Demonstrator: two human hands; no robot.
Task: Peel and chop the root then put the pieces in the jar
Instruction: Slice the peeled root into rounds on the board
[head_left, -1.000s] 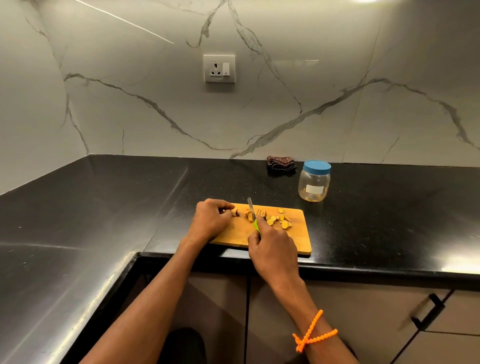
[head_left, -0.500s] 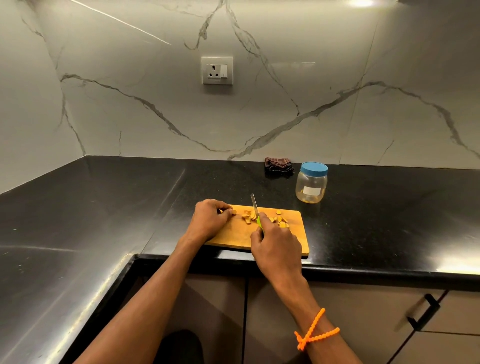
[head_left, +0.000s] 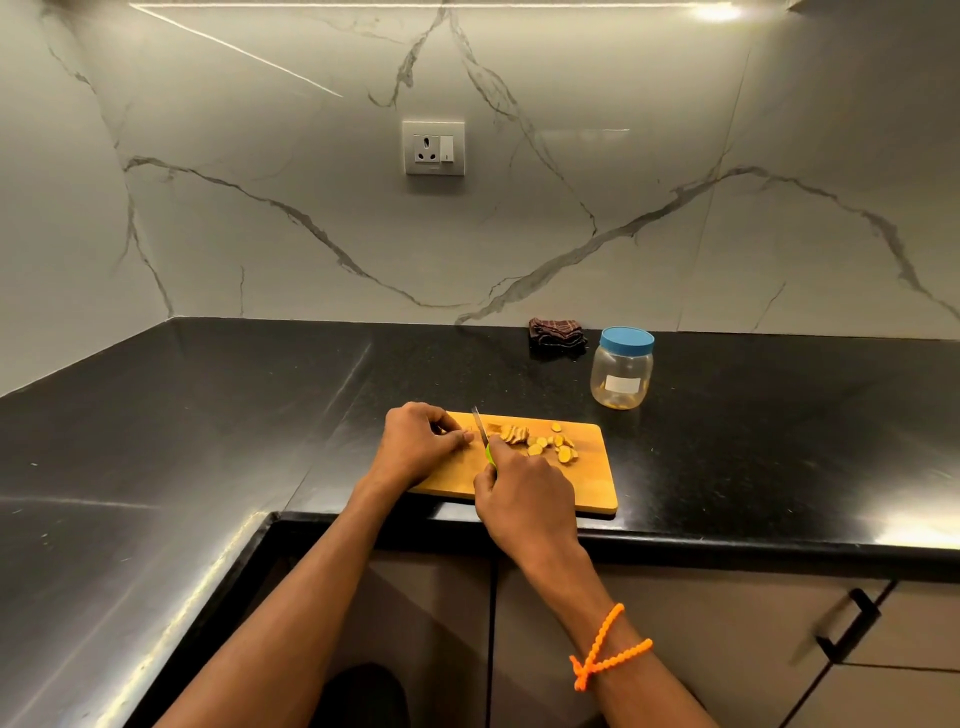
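A wooden cutting board lies at the counter's front edge. On it are several yellow-orange root slices and a bigger cut chunk. My left hand pinches a small end piece of root at the board's left side. My right hand grips a knife with a green handle, blade pointing away, just right of the left fingertips. A clear plastic jar with a blue lid on stands behind the board to the right.
The black counter runs in an L to the left. A folded dark cloth lies against the marble wall behind the jar. A wall socket sits above. Cabinet doors with a black handle are below.
The knife blade has shifted a little left, closer to the left fingertips. A cut chunk now lies to the blade's right. The head camera has tilted slightly.
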